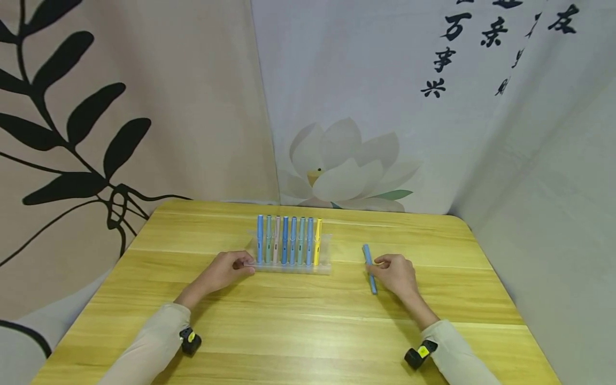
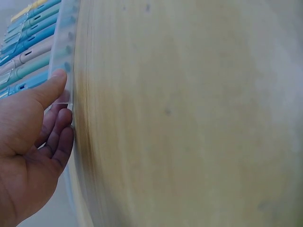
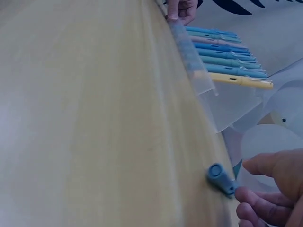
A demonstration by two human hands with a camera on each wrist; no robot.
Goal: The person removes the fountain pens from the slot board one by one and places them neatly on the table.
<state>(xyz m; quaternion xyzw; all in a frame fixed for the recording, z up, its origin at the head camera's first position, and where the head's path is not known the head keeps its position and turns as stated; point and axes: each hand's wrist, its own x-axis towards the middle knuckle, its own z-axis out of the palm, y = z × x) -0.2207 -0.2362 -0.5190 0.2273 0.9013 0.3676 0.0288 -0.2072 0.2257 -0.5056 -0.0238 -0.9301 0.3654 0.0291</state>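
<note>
My left hand (image 1: pixel 226 270) holds the left end of a clear plastic pen rack (image 1: pixel 293 269); in the left wrist view its thumb presses on the front of the rack (image 2: pixel 64 47). Several capped pens stand side by side in the rack, in blues, greens and pink, with a yellow pen (image 1: pixel 317 241) at the right end. A blue pen (image 1: pixel 368 253) lies on the table right of the rack. My right hand (image 1: pixel 397 274) is at this pen's middle, fingertips against it. The right wrist view shows a gap between thumb and fingers, which partly hide the pen (image 3: pixel 220 177).
The wooden table (image 1: pixel 289 331) ends at a curtain (image 1: pixel 356 80) printed with a lotus and characters. A leaf-patterned curtain (image 1: pixel 192 107) hangs at the left. Each wrist bears a small black camera, such as the left one (image 1: pixel 191 342).
</note>
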